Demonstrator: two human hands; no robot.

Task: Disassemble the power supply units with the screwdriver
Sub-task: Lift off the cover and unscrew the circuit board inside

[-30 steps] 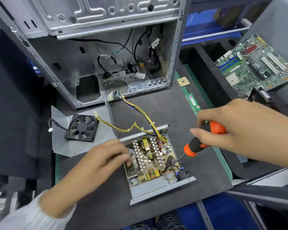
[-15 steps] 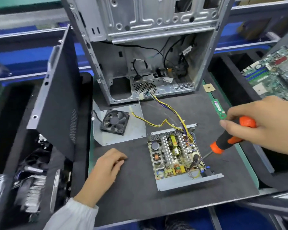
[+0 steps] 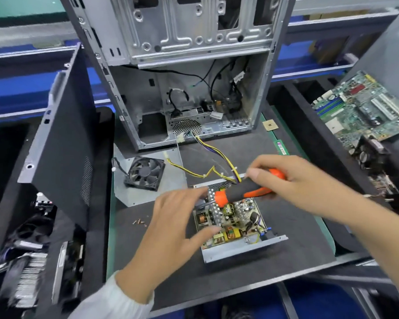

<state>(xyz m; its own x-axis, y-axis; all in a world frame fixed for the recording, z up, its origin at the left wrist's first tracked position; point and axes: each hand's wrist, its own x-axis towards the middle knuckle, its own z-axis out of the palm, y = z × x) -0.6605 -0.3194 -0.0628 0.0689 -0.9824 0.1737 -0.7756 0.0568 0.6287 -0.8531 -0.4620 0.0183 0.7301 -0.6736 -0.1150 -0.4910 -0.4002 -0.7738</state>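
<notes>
We see the opened power supply unit (image 3: 230,223) lying flat on the dark work mat (image 3: 293,229), near the mat's front edge, its cover off and its circuit board (image 3: 234,216) bare to us, with coils, capacitors and heat-sink fins showing. A bundle of yellow and black wires (image 3: 213,157) runs from its far side toward the empty computer case (image 3: 189,72), which stands upright at the back of the mat.

The right hand (image 3: 293,180) grasps the screwdriver (image 3: 242,191) by its orange and black handle, fingers curled round it, with the shaft angled down and to the left over the far left part of the board. The metal tip lies by the left fingers; the blur there keeps us from telling whether it touches a screw. The left hand (image 3: 173,224) is spread with loose, fairly straight fingers over the unit's left side, its fingertips at the heat-sink fins and its thumb reaching the board's front left part; it seems to rest there rather than grip.

Left of the unit, a few small copper-coloured screws (image 3: 139,221) lie loose on the mat. Behind them a black cooling fan (image 3: 145,173) sits on a grey metal plate (image 3: 171,187). A dark side panel (image 3: 62,134) leans at the left, and a green motherboard (image 3: 366,107) rests at the right, well apart from the unit.
</notes>
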